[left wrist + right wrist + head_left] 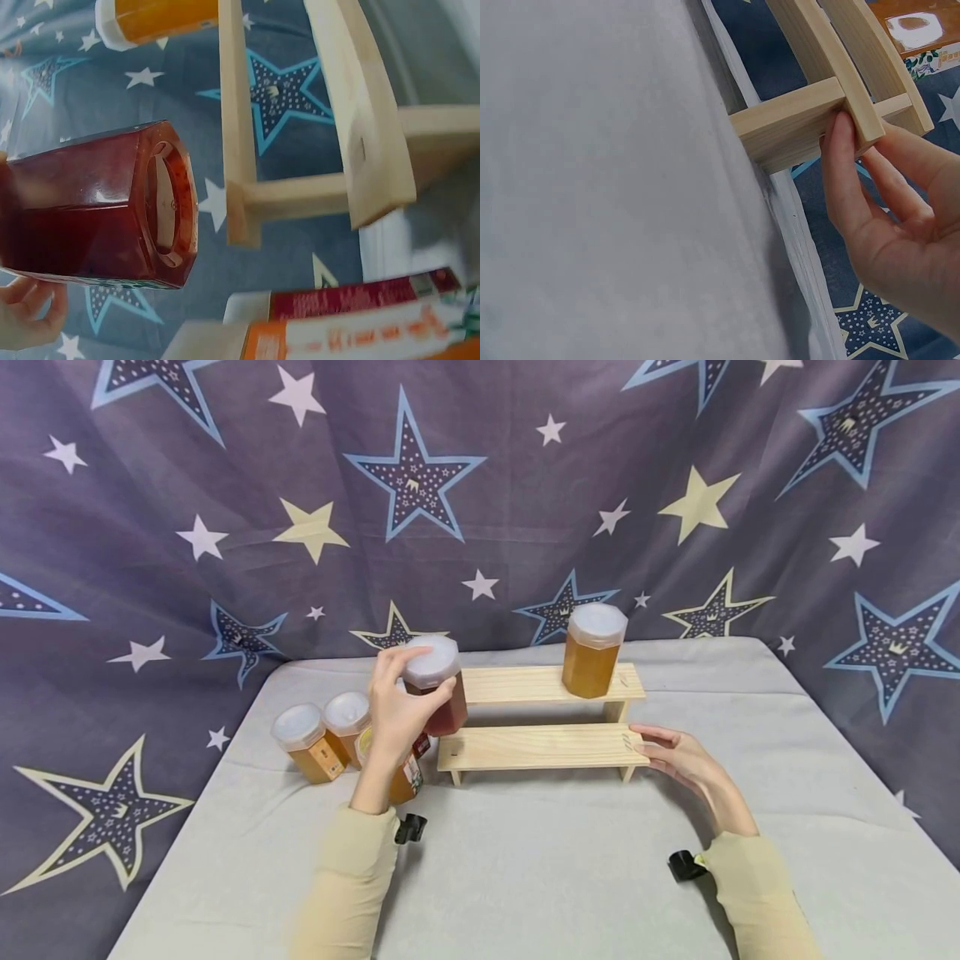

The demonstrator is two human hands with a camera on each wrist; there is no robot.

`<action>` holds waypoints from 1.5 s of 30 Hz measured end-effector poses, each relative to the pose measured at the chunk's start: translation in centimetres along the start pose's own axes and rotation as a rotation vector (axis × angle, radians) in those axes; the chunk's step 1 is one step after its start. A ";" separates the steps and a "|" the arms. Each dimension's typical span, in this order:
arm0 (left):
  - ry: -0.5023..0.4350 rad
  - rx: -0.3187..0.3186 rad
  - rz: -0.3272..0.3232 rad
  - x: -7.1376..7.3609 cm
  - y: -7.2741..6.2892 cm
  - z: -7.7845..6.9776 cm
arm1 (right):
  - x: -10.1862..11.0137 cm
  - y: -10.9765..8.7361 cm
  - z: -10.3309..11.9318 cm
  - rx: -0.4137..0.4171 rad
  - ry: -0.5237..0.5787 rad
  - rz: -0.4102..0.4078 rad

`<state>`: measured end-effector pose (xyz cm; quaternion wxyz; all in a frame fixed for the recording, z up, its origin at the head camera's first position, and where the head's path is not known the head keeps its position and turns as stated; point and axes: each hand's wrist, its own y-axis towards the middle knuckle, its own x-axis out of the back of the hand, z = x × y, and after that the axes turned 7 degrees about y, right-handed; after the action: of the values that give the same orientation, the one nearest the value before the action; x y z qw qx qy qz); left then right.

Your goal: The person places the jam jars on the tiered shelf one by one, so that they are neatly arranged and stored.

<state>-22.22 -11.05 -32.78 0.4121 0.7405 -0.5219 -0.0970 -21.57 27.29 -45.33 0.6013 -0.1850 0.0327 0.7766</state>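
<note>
My left hand (395,714) grips a dark red jar (449,714) with a whitish lid, fingers and thumb around its upper part. The jar is raised at the left end of a two-step wooden rack (536,747); in the left wrist view the base of the red jar (166,206) shows, clear of the wood. At the rack's other end my right hand (690,764) pinches the lower step between thumb and fingers, which the right wrist view shows at the corner of the rack (859,112). An amber jar (590,664) stands upright on the upper step's right end.
Left of the rack, several lidded jars, including an amber jar (315,756) and a labelled jar (405,779), stand close together beneath my left forearm. A grey cloth (540,877) covers the table. Behind hangs a star-patterned curtain (517,527).
</note>
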 end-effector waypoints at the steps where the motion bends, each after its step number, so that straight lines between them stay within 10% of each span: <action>1: 0.000 0.002 0.005 -0.3 0.0 0.0 | 0.0 0.0 0.0 0.000 0.005 0.001; 22: 0.030 -0.053 0.090 -6.3 0.6 -1.9 | -0.1 -0.2 0.3 0.026 0.029 0.019; 45: 0.032 0.024 0.154 -10.3 1.7 -2.1 | -0.1 0.0 0.1 0.015 0.021 0.011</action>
<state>-26.75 -1.36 -33.16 0.4178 0.7046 -0.5717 -0.0467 -21.55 27.27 -45.18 0.5979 -0.1884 0.0459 0.7778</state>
